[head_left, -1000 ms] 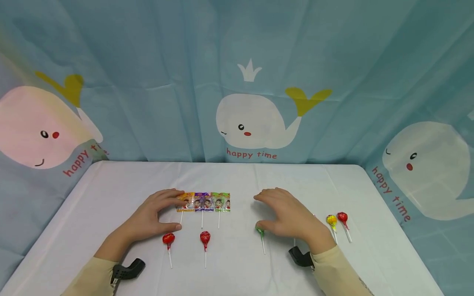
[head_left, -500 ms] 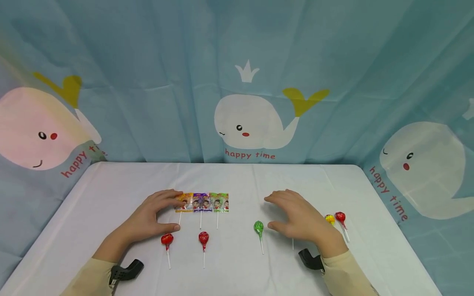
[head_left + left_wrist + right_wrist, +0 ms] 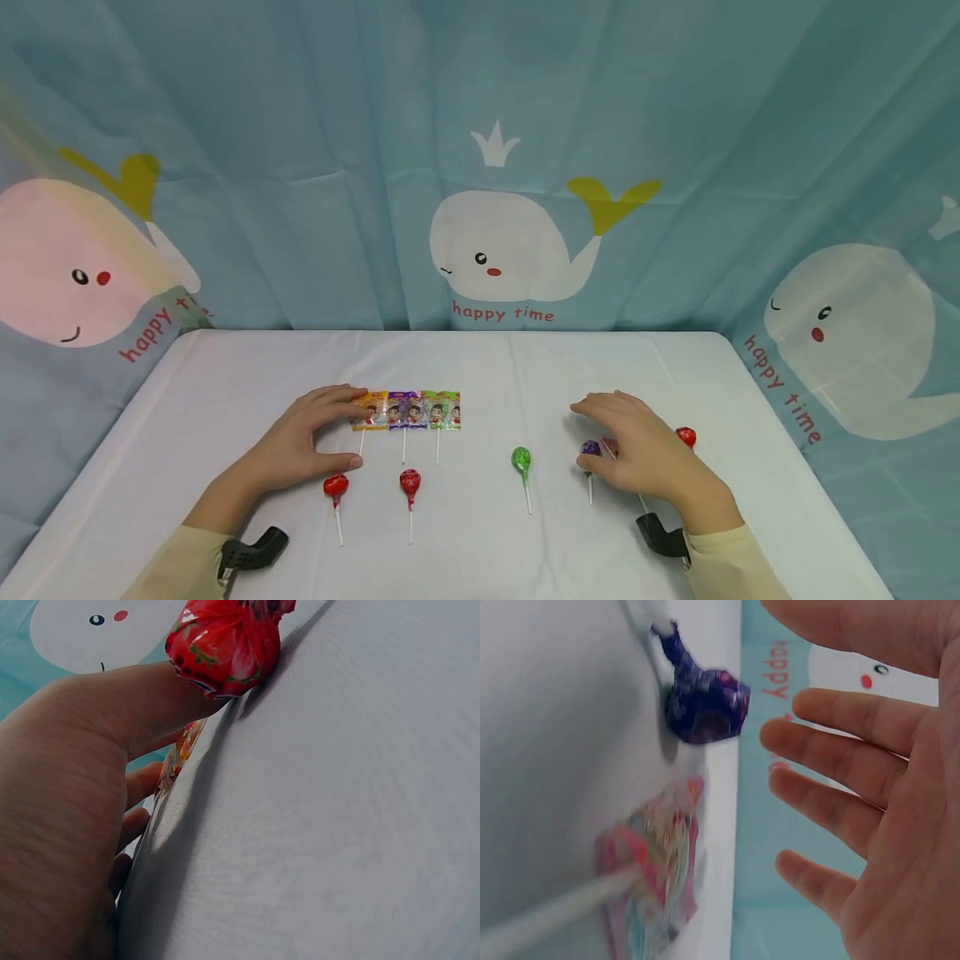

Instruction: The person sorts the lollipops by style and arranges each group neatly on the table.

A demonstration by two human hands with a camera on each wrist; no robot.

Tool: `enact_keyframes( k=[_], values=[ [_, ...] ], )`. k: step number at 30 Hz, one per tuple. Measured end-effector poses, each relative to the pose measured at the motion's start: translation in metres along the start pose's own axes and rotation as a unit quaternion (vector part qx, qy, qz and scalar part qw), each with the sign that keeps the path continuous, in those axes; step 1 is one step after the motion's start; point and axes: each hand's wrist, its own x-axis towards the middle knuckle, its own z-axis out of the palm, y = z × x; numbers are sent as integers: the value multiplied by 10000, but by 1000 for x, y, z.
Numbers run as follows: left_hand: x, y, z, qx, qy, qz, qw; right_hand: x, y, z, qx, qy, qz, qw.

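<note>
Purple lollipop (image 3: pixel 591 447): unheld; our right hand (image 3: pixel 637 450) hovers, fingers apart.
Orange packet (image 3: pixel 380 410): our left hand (image 3: pixel 294 442) likely steadies it, thumb and fingers apart.

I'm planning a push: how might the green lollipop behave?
The green lollipop would probably pivot rather than roll straight, since its round head is wider than its thin stick. It may slip, as the head looks shiny. The straight stick is likely stiff.
</note>
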Motion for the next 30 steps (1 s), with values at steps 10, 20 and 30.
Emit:
enact_keyframes(
  k=[10,20,30],
  values=[
    [-1,1,-1,-11,6,-6,10000,-18,12,-3,-134,114,94,9998],
    [1,0,0,23,-6,1,10000,-36,24,-5,-314,121,239,9992],
    [1,-2,1,2,14,17,10000,-45,25,-8,-336,84,246,9991]
  ],
)
